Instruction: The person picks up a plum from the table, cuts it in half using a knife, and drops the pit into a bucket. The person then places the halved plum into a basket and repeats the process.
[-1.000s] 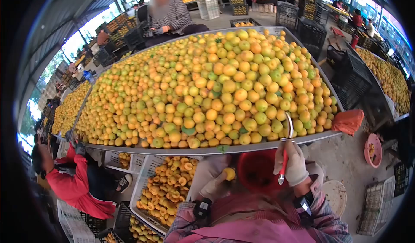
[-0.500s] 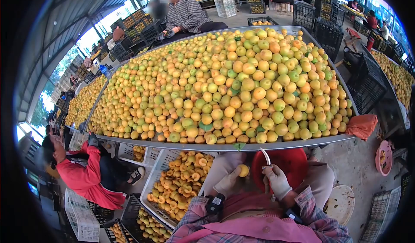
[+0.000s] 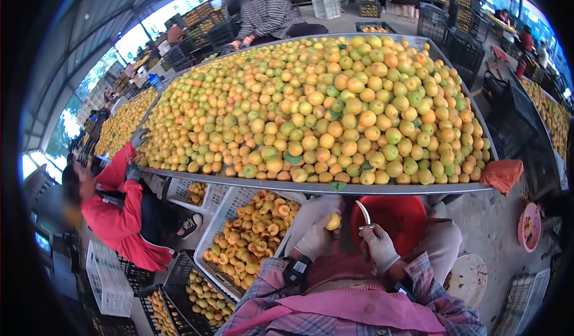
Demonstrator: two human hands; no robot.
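Fruit [image 3: 332, 221] in L hand [image 3: 314, 240], knife [image 3: 363, 211] in R hand [image 3: 379, 246].
L hand gloved, closed round one fruit; R hand fisted on knife, curved blade up, just beside fruit. Both below desk [image 3: 299, 187] edge, by red bucket [image 3: 397, 219]; crate [image 3: 230, 207] w/ cut halves to the left.

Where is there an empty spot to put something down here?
Only the bare grey concrete floor on the right, between the orange plastic bag, the pink round basin and the white round disc. The long metal table is heaped with yellow fruit, and the white plastic crate of cut fruit is full.
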